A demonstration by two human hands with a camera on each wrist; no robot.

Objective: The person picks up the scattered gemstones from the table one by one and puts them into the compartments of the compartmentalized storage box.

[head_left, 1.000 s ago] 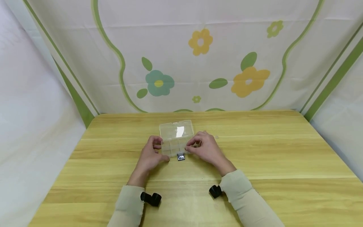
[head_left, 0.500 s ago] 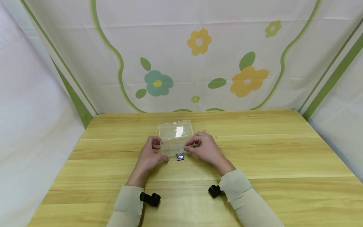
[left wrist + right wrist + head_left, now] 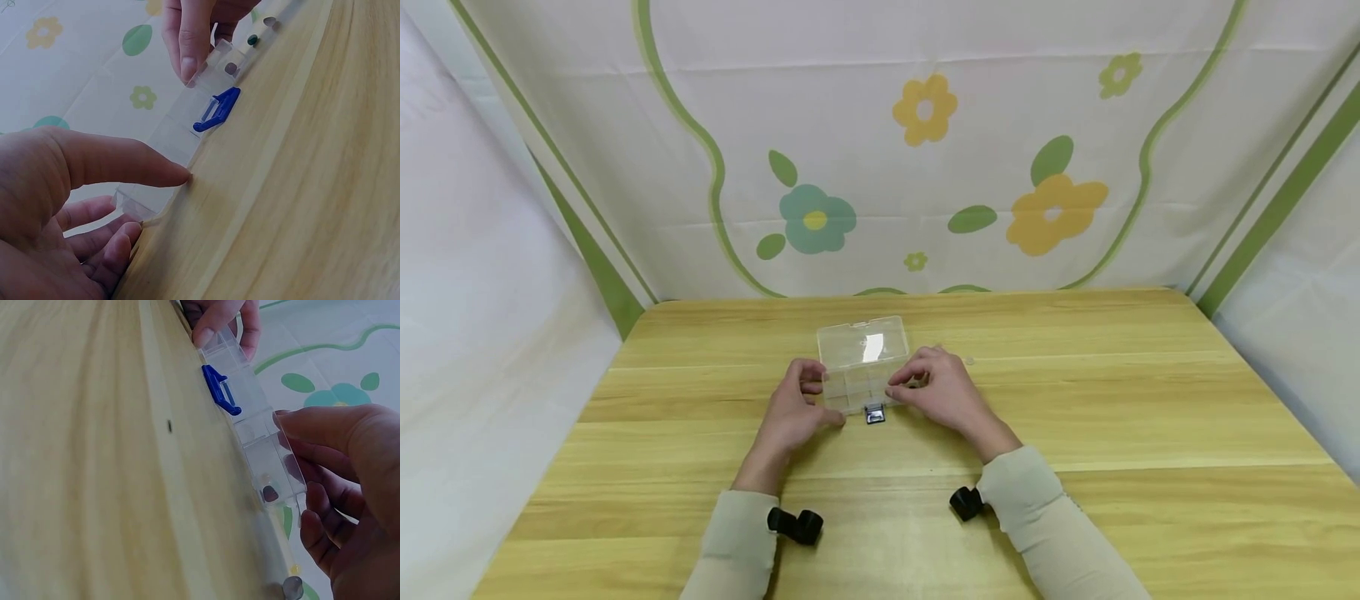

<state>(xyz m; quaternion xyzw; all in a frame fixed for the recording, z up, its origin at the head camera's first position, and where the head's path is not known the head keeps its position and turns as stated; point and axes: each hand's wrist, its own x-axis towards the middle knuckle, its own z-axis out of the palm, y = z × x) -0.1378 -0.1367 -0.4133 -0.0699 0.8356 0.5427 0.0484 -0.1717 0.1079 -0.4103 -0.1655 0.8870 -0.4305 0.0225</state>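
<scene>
A clear plastic compartment box (image 3: 857, 385) with a blue latch (image 3: 220, 109) lies on the table, its transparent lid (image 3: 850, 343) raised at the back. My left hand (image 3: 797, 407) grips the box's left end, thumb at the front corner and fingers behind. My right hand (image 3: 942, 390) is at the right part of the box, thumb and index fingertips close together over the compartments. I cannot tell whether they pinch anything. In the right wrist view a dark red stone (image 3: 270, 494) shows in the right end compartment, and that hand's other fingers curl behind the box wall.
Right of the box, small stones lie on the wooden table (image 3: 1120, 433): a green stone (image 3: 252, 39) and a grey stone (image 3: 269, 22). A grey stone (image 3: 292, 588) and a tiny yellow piece (image 3: 295, 569) show in the right wrist view. A flowered curtain (image 3: 880, 167) hangs behind.
The whole head view has shifted slightly to the left. Both hands keep the same place on the box, and the box's lid stays raised.
</scene>
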